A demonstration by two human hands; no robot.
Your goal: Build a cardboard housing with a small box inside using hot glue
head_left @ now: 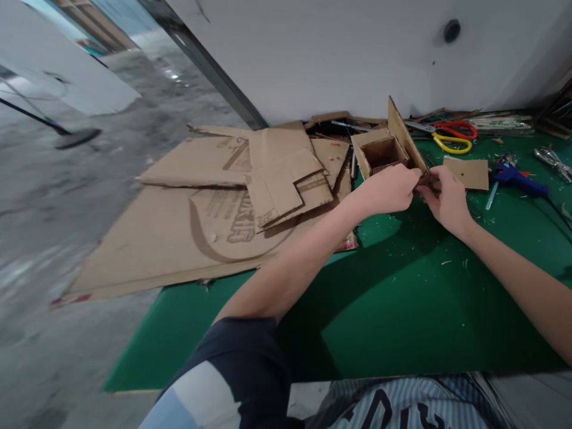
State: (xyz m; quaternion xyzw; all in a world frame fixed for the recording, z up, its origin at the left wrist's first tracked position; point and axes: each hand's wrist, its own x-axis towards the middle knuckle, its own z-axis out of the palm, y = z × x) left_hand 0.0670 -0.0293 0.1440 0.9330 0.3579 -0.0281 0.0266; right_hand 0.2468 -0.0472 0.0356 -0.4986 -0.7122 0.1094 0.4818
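A small open cardboard box [382, 152] with a tilted cardboard panel [404, 136] on its right side stands on the green mat [402, 298]. My left hand [388, 187] is closed on the box's near right corner. My right hand [447, 196] pinches the same lower edge of the panel from the right. Both hands touch the cardboard piece, fingertips nearly meeting.
Large flattened cardboard sheets [214, 208] cover the mat's left part. A small cardboard rectangle [469, 173], red and yellow scissors [453, 137], a blue glue gun [521, 182] and metal pliers [554, 161] lie at the right. White wall behind; grey floor at left.
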